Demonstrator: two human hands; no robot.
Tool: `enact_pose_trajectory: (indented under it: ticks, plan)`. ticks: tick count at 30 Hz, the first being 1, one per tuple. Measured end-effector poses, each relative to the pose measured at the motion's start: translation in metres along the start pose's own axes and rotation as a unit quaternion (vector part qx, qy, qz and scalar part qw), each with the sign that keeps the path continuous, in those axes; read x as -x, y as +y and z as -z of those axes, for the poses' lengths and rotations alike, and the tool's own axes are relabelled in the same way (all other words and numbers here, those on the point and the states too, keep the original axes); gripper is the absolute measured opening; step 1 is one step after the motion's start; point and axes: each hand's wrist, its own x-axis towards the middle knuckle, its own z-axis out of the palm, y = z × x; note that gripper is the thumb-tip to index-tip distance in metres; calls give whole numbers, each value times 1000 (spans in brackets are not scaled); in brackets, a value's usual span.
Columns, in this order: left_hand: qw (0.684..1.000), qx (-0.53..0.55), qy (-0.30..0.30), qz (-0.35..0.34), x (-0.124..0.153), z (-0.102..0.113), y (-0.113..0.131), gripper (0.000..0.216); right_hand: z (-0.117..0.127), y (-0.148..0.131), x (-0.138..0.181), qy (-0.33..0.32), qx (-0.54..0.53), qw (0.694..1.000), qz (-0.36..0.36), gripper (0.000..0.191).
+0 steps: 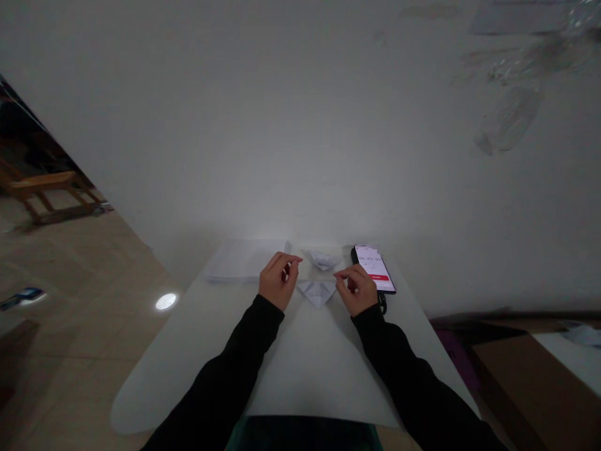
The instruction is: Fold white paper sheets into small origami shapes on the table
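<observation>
My left hand (278, 280) is over the table, thumb and fingers drawn together in a pinch. Whatever it may hold is too small to make out. On the other side, my right hand (357, 289) is also pinched, its fingertips close to the right corner of a folded white paper (318, 293). I cannot tell whether they touch it. This paper is pointed towards me and lies between the two hands. Just behind it, nearer the wall, sits a second folded white paper (323, 259).
A stack of white paper sheets (244, 258) lies left of my hands. At the right is a phone (374, 266) with a timer on its screen and a cable. The white table (305, 376) stands against the wall (300, 125). A wooden chair (44, 185) is far left.
</observation>
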Motion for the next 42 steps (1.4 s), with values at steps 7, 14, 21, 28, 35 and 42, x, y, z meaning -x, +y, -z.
enact_pose_trajectory:
  ticks: [7,14,21,28,35,42]
  plan:
    - [994,-99,21,-48,-20,37,-32,15,3,-12,8,-153,120,955,225,32]
    - [951,-201,-229,-52,-25,86,-114,55,-10,4,13,-156,183,940,241,19]
    - [953,-172,-250,19,-17,89,-133,47,-21,20,8,-40,228,951,204,4]
    - [966,-97,-237,48,-16,93,-135,35,-22,10,14,-4,144,959,243,5]
    - [969,-76,-230,43,-17,95,-136,43,-4,11,9,-138,136,954,227,21]
    - [962,-167,-207,60,-19,93,-141,35,-6,25,4,-156,220,935,228,23]
